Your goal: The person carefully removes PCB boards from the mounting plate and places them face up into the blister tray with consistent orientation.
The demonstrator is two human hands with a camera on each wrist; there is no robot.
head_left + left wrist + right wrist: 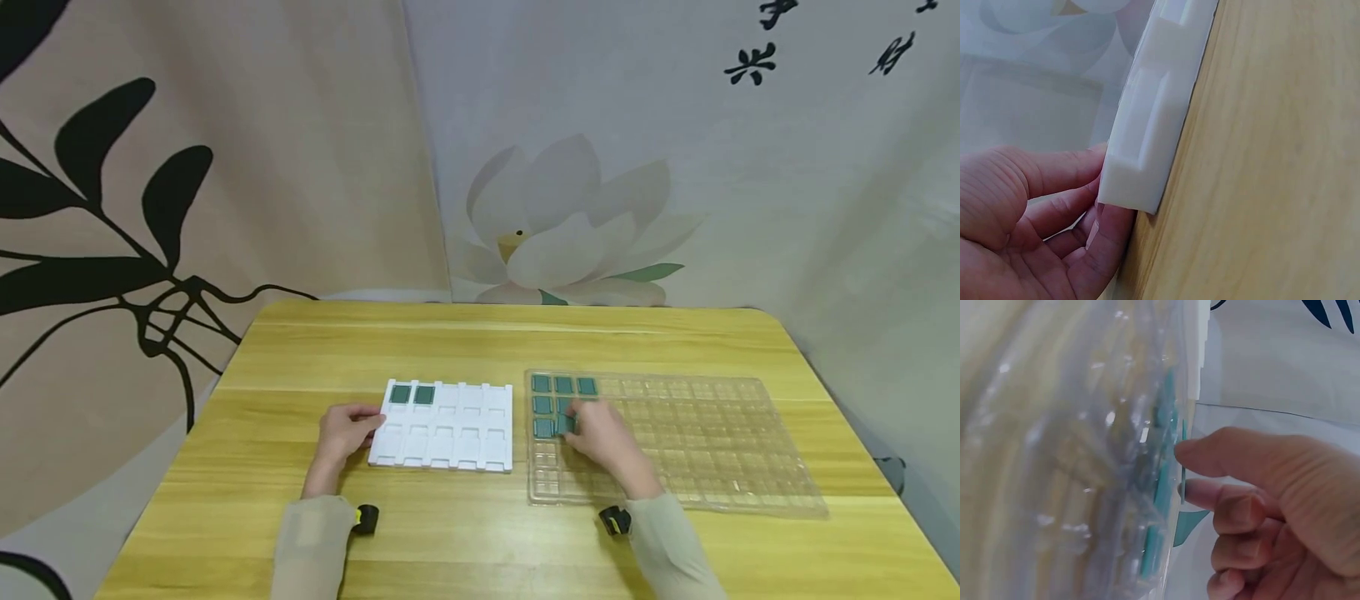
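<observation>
At the left end of a white plastic tray (pixel 470 418), my left hand (pixel 347 431) pinches the edge, thumb on top and fingers beneath. Two dark green square chips (pixel 423 394) sit in the first pockets of its far row. To the right, my right hand (pixel 606 437) is over the left part of a clear plastic tray (pixel 705 433). Its thumb and forefinger pinch a thin green chip (pixel 1183 494), seen edge-on in the right wrist view; the other fingers are curled. Several more green chips (pixel 542 405) lie in the pockets around it, some partly hidden by the hand.
Both trays lie on a wooden table (pixel 442 542), with a narrow gap between them. Behind the table hangs a printed curtain (pixel 337 167) with a flower and leaves. A black wrist camera (pixel 366 520) is at the left sleeve, another black camera (pixel 616 521) at the right.
</observation>
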